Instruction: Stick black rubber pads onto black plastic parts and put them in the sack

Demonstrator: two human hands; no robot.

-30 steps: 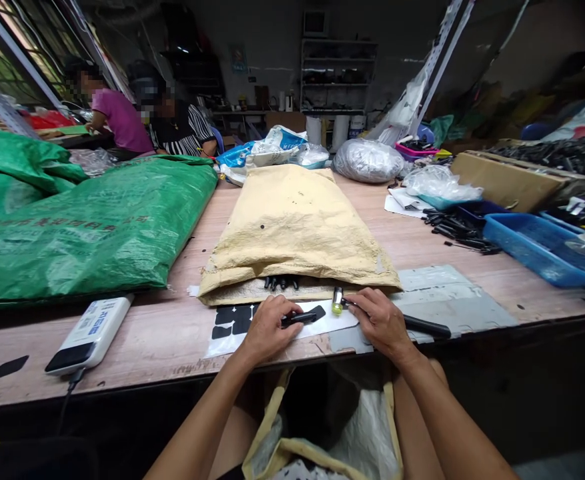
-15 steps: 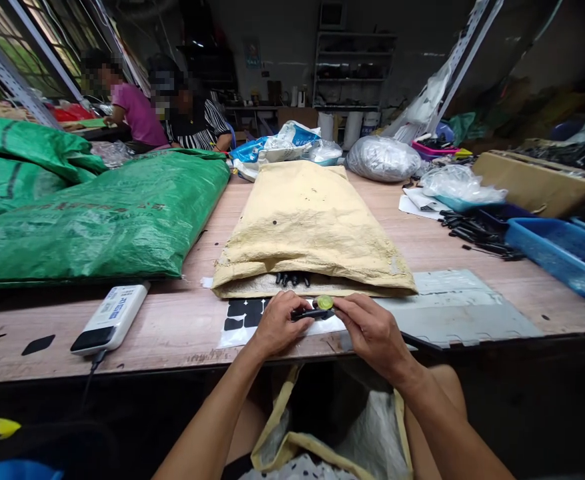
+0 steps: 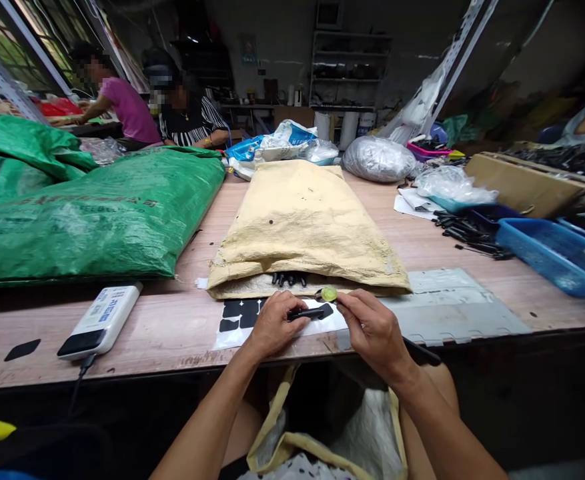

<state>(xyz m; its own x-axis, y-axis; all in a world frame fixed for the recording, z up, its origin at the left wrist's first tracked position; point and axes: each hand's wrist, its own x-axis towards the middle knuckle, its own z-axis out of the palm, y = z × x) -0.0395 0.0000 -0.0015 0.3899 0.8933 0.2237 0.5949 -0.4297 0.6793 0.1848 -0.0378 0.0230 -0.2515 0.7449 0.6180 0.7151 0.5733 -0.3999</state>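
At the table's front edge, my left hand (image 3: 276, 324) is closed on a slim black plastic piece (image 3: 306, 314) that points right. My right hand (image 3: 375, 328) pinches a small item with a translucent yellow-green round part (image 3: 329, 294); its exact kind I cannot make out. This round part sits just above and to the right of the black piece, apart from it. Under my hands lies a white sheet with black stickers (image 3: 237, 313). Right behind it rests a cream woven sack (image 3: 302, 220), its mouth toward me, with several black pieces (image 3: 289, 279) showing inside.
A full green sack (image 3: 87, 220) lies at left, behind a white power bank (image 3: 101, 321) with a cable. To the right are loose black parts (image 3: 469, 233), a blue tray (image 3: 557, 253) and a cardboard box (image 3: 527, 183). Two people sit at the back left. An open sack (image 3: 372, 427) hangs at my lap.
The yellow-green round part has risen slightly away from the black piece, which now shows more clearly in my left hand. The whole view has shifted a little.
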